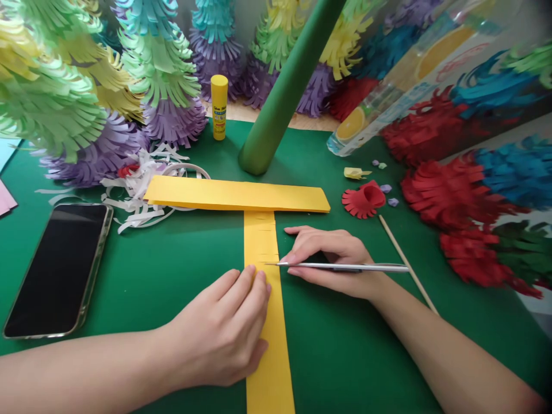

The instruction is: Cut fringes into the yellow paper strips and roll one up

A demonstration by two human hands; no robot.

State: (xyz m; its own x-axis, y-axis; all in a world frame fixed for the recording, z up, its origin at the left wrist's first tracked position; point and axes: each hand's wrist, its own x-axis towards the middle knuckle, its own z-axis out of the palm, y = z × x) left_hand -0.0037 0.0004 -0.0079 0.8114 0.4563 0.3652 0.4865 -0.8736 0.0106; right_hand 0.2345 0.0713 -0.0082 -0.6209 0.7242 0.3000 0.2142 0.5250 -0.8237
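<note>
Our left hand (228, 330) rests unclenched, fingertips on the yellow strip (273, 362), which lies on the green counter (159, 282). Our right hand (353, 253) pinches a slim tool (319, 265), tip over the strip near short slits (271, 254). A second strip (241, 194) lies crosswise beyond.

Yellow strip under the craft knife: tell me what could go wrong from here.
The craft knife has its tip close to the left hand, whose fingers a slip could nick. The slits in the yellow strip stop short of its left edge; one run too far might cut it through.
</note>
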